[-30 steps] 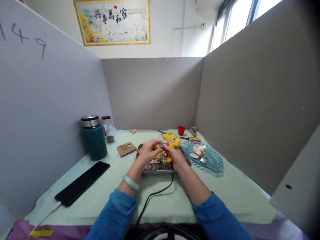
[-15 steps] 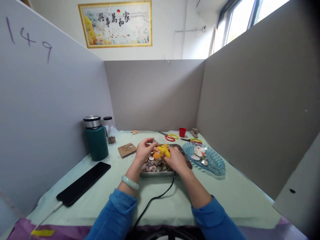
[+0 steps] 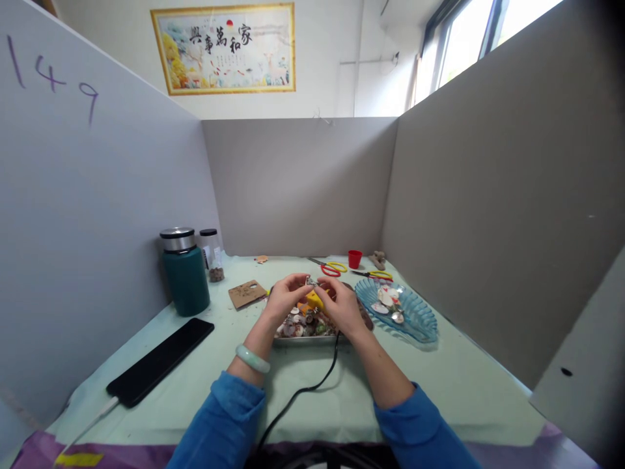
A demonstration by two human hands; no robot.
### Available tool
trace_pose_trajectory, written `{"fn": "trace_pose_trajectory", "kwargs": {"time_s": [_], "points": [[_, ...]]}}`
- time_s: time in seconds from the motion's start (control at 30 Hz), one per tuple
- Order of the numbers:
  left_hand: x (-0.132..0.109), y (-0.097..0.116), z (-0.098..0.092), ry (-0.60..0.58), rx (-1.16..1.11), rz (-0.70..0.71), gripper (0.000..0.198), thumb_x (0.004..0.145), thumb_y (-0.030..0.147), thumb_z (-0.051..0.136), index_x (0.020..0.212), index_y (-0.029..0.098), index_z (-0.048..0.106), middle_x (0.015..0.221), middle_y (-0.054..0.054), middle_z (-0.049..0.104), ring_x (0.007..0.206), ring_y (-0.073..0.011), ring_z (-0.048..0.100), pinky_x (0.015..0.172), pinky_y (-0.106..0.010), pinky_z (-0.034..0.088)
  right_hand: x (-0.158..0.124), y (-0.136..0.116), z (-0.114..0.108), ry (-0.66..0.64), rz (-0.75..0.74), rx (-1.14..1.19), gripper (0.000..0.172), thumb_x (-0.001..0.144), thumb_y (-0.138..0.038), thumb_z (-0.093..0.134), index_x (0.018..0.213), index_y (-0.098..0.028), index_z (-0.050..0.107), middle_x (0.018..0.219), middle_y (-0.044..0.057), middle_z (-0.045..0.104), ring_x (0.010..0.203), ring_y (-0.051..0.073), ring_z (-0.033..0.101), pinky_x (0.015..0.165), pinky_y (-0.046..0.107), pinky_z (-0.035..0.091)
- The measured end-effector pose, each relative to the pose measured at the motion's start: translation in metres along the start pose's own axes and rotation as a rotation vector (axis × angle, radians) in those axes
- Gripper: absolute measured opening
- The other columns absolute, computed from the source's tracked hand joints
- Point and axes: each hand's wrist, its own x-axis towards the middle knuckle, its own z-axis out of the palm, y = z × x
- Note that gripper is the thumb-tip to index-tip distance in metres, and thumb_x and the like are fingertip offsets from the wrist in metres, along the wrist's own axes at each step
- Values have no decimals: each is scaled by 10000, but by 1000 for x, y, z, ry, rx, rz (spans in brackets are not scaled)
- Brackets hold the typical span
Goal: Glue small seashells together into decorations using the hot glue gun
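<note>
My left hand point(image 3: 284, 298) and my right hand point(image 3: 340, 306) meet over a metal tray point(image 3: 306, 339) full of small shells. Between their pinched fingertips sits a small shell piece point(image 3: 310, 282), held by both. The yellow glue gun point(image 3: 315, 300) lies in the tray under my hands, mostly hidden, and its black cord point(image 3: 303, 391) runs back toward me. A jade bangle point(image 3: 252, 359) sits on my left wrist.
A blue glass dish point(image 3: 415, 319) with shells lies right of the tray. Behind are scissors point(image 3: 332, 267), a red cup point(image 3: 355, 258) and a cardboard piece point(image 3: 247, 293). At left stand a green flask point(image 3: 185, 270), a small jar point(image 3: 211, 254) and a black phone point(image 3: 161, 361). Partition walls enclose the table.
My right hand has lowered the glue gun into the tray and let it go. Both hands now pinch the small shell piece together above the tray.
</note>
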Motion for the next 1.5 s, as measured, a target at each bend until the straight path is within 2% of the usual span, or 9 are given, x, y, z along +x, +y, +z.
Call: {"fn": "trace_pose_trajectory", "kwargs": {"time_s": [0.2,0.53,0.8,1.07,1.5], "points": [[-2,0,-1,-89,-93,-8,458,644,348,775,1021,122,646,870,-45,664,594,-88,574,589,-235,480,-4,-12,3,0,-52,151,230,862,-303,535,1042,-184,613,912,50,668,682,155,593,648,265,463],[-2,0,-2,-125,-124,-16,431,667,348,762,1025,131,655,855,-37,668,559,-74,564,580,-229,473,-5,-13,3,-7,-19,248,231,871,-333,530,1030,-187,611,853,34,663,685,158,594,639,262,463],[-4,3,-3,-159,-113,-5,461,660,357,765,1055,139,670,973,-79,678,590,-88,585,608,-249,493,-4,-10,5,19,37,364,246,877,-372,524,1024,-198,616,906,47,686,742,169,633,654,261,490],[-3,2,-4,-160,-87,18,463,665,356,764,1061,133,672,968,-91,690,598,-100,590,601,-248,488,-5,-9,5,21,35,358,253,860,-378,547,1014,-191,620,887,47,690,725,170,630,640,265,492],[-3,1,-4,-152,-31,18,450,694,386,735,1061,130,687,806,-56,693,583,-103,567,593,-243,474,-6,-3,7,34,22,332,247,864,-365,559,1014,-189,645,894,47,694,739,172,630,673,278,493]]}}
